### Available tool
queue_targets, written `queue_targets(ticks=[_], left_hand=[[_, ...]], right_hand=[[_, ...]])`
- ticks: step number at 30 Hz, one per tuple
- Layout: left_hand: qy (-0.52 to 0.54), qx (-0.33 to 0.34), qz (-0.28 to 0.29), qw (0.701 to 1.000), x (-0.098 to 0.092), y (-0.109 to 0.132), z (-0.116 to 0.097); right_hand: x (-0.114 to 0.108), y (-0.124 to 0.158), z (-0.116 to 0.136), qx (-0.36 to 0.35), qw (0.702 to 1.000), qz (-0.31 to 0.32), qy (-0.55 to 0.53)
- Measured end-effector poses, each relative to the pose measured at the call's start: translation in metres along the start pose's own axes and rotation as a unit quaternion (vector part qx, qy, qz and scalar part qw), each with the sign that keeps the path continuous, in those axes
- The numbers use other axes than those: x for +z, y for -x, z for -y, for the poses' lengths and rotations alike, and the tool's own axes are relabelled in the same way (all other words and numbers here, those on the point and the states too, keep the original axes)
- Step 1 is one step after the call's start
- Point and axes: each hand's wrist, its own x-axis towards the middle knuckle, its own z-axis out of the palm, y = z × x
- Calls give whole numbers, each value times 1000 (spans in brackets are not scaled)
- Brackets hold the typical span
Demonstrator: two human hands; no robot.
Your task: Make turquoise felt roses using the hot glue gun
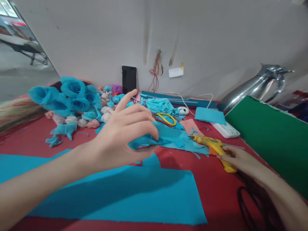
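My left hand (130,131) is raised over the middle of the table, thumb and bent fingers pinching a folded piece of blue crepe paper (144,140); part of that piece is hidden behind the fingers. At the right, my right hand (234,157) has its fingers around the handle of a yellow hot glue gun (214,144), whose nozzle points left over blue paper scraps. Below my left forearm a large sheet of blue crepe paper (134,195) lies flat. Blue paper flowers (72,96) are bunched at the left, with small pink and white paper roses (92,123) beside them.
Scissors with yellow and red handles (167,119) lie among cut strips (158,106). A phone (129,78) leans on the wall. A metal jug (252,85) and a green board (271,141) stand at the right. The gun's black cord (247,205) loops near the front.
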Motion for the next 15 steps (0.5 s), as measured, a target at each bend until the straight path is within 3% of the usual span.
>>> queue_targets(ticks=[3, 8, 15], left_hand=[[-13, 30, -36, 999, -3, 0, -5], [-51, 43, -7, 998, -10, 0, -10], [-51, 28, -28, 998, -11, 3, -14]], right_hand=[[-5, 4, 4, 21, 996, 4, -84], [-6, 15, 13, 44, 978, -37, -202], [-8, 27, 30, 29, 960, -41, -275]])
